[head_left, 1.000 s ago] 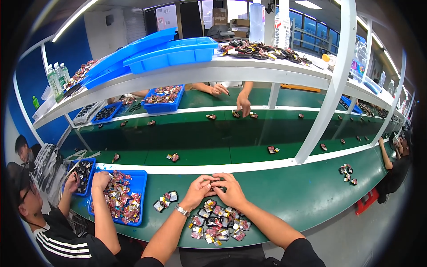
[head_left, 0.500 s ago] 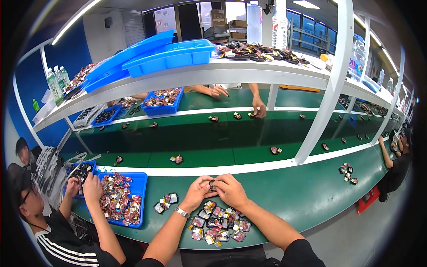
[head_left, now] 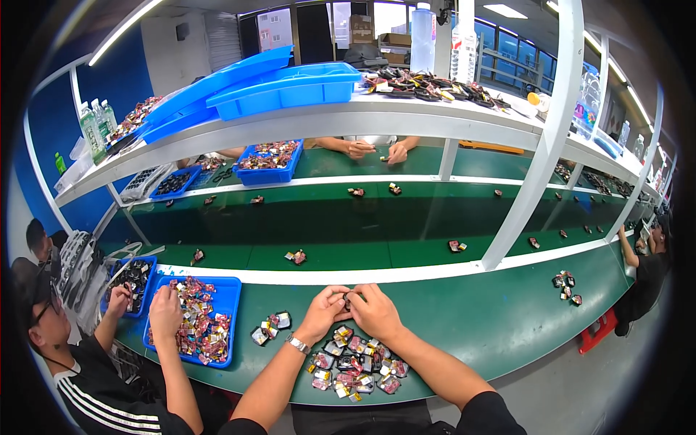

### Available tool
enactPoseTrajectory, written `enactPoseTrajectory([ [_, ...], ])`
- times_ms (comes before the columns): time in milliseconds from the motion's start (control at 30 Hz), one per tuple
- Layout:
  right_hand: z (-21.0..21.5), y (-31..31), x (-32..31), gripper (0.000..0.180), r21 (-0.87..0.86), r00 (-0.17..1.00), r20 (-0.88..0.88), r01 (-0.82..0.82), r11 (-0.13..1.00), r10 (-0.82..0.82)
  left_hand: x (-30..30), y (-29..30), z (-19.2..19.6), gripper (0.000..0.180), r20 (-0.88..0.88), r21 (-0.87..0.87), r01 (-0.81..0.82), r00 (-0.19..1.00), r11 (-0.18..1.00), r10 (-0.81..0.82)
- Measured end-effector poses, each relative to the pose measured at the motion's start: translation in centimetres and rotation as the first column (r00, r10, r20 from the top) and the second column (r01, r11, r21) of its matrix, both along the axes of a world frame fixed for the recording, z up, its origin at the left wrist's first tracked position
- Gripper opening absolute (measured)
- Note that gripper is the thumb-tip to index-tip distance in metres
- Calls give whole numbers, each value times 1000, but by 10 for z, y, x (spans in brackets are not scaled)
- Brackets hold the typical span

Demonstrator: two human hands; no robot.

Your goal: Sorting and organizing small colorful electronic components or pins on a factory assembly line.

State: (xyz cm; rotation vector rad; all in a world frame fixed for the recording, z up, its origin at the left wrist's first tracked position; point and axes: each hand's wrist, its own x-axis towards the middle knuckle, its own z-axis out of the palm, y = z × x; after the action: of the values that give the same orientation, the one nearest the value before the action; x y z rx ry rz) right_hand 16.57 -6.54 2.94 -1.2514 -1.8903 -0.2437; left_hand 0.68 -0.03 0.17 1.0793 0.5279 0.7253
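My left hand (head_left: 325, 313) and my right hand (head_left: 374, 312) meet over the bench, fingers pinched together on a small dark part (head_left: 348, 304). Most of that part is hidden by my fingertips. Just below them lies a pile of small electronic assemblies (head_left: 355, 368), with black housings, reddish circuit pieces, silver-grey cells and yellow tape. A smaller group of similar assemblies (head_left: 270, 328) sits left of my left forearm.
A blue tray (head_left: 233, 319) heaped with assemblies stands to the left, beside a co-worker (head_left: 109, 377). Scattered pieces lie on the green belt (head_left: 348, 254) ahead. A white post (head_left: 533, 145) and a loaded shelf (head_left: 406, 119) rise beyond the bench.
My hands stay together on the dark part. Across the belt, a co-worker's hand has drawn back, and the piece under it has left the belt. The left co-worker's hand has shifted over the tray.
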Motion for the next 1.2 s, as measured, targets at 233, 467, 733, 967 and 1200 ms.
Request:
enactPoseTrajectory([
  [233,-3,1,3,21,112,996,89,-14,994,4,1,-1,1,23,13,-5,-15,1000,1000,15],
  [467,-3,0,5,18,55,999,23,-25,998,24,0,-2,2,22,18,-13,-18,1000,1000,19],
  [733,-4,0,4,19,-3,996,-84,-34,999,34,4,-2,0,21,4,27,-51,999,998,51],
  [967,-2,-1,1,19,-139,929,-365,-114,984,56,5,-4,0,18,-43,76,-144,988,987,148],
  [1200,-9,4,1,15,-294,782,-622,-178,939,-47,9,-6,-4,19,-106,136,-165,978,977,180],
])
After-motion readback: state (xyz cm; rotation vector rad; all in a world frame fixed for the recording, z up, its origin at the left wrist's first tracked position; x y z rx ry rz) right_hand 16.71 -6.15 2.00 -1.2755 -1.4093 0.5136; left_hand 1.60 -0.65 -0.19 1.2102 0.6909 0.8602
